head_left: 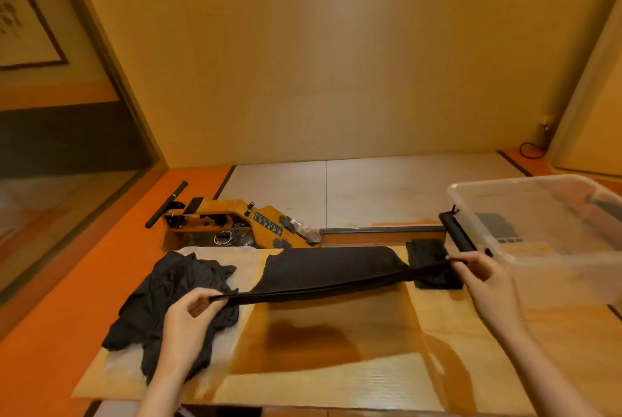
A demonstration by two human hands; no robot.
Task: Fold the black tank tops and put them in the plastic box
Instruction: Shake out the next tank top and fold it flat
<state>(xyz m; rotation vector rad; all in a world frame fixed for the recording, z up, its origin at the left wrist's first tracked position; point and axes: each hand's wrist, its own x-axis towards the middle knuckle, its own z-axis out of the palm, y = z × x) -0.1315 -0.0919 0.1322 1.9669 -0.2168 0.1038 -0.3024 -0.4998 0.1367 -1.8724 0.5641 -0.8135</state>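
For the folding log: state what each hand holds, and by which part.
One black tank top, stretched between both: left hand pinches its left end, right hand its right end.

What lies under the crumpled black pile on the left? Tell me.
A pale translucent sheet shows around the crumpled pile, lying on the wooden table. The part beneath the cloth and left hand is covered.

A black tank top (323,268) is held stretched above the wooden table (336,349), pinched by the left hand (188,315) and right hand (484,278), between a crumpled pile (168,298) and a plastic box (552,214).
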